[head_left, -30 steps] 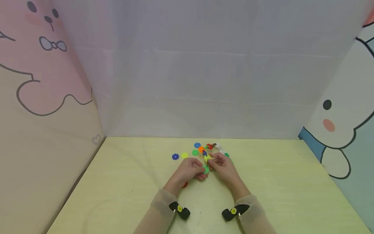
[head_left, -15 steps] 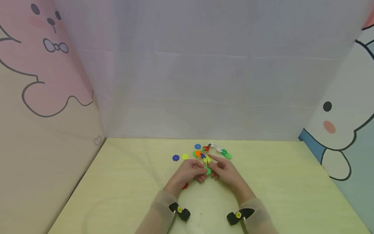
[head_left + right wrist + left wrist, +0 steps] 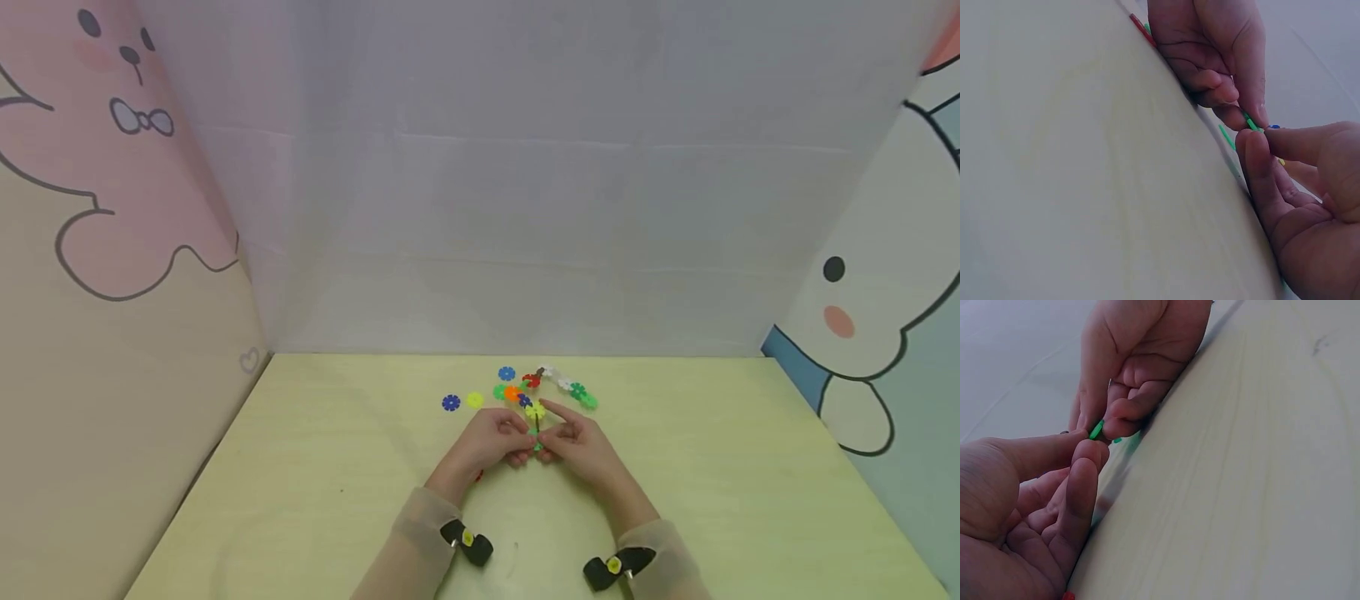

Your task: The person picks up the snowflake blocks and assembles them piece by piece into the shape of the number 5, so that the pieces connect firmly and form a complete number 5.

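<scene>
In the head view my left hand (image 3: 491, 440) pinches a green snowflake disc (image 3: 537, 445) between thumb and fingers. My right hand (image 3: 583, 447) pinches at the same spot from the other side, its index finger reaching up beside a yellow disc (image 3: 536, 411). A dark disc (image 3: 537, 422), seen edge-on, stands between green and yellow. From there a chain of joined discs curves back past an orange disc (image 3: 512, 393) and a red disc (image 3: 531, 381) to a light green end disc (image 3: 588, 402). Both wrist views show fingertips meeting around the green disc (image 3: 1097, 430), mostly hidden.
Loose discs lie left of the chain: dark blue (image 3: 451, 402), yellow (image 3: 476, 401) and lighter blue (image 3: 507, 373). Another red disc (image 3: 478, 476) is partly covered by my left wrist. The pale tabletop (image 3: 315, 467) ends at a white back curtain (image 3: 480, 275).
My right hand has come down from the yellow disc to the green one, which the left hand has kept pinching. The chain's far part has shifted slightly and its right end is uncovered.
</scene>
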`<state>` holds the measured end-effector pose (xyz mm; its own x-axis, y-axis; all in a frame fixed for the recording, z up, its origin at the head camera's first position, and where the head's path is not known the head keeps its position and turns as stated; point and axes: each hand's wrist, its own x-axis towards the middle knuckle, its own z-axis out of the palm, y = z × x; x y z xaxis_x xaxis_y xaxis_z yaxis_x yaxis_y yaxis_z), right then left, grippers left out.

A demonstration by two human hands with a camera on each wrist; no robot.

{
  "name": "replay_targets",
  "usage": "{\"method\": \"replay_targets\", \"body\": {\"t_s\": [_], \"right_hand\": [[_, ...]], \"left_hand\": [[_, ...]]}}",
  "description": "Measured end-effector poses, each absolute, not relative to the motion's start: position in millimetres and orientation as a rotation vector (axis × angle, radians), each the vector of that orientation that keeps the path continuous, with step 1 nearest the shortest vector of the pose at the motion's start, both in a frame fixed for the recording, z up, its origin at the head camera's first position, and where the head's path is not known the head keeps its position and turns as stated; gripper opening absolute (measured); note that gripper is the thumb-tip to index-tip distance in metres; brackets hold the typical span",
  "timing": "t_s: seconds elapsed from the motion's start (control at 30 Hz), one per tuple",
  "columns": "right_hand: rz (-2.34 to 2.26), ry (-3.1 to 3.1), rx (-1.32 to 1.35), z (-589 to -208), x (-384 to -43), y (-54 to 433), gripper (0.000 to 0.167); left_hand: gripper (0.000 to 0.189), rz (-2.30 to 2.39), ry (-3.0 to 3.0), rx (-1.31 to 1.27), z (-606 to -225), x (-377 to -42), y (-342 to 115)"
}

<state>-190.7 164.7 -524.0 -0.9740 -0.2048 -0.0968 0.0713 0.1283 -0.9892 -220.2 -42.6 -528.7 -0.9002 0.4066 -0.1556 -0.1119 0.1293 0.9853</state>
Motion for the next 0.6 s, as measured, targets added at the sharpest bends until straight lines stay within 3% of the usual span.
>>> {"method": "replay_targets", "body": {"t_s": [0.6], "right_hand": [[-2.0, 2.057, -0.252, -533, -194, 179, 0.07]], "left_hand": [[0.013, 1.667, 2.074, 0.385, -514, -221, -57]]}}
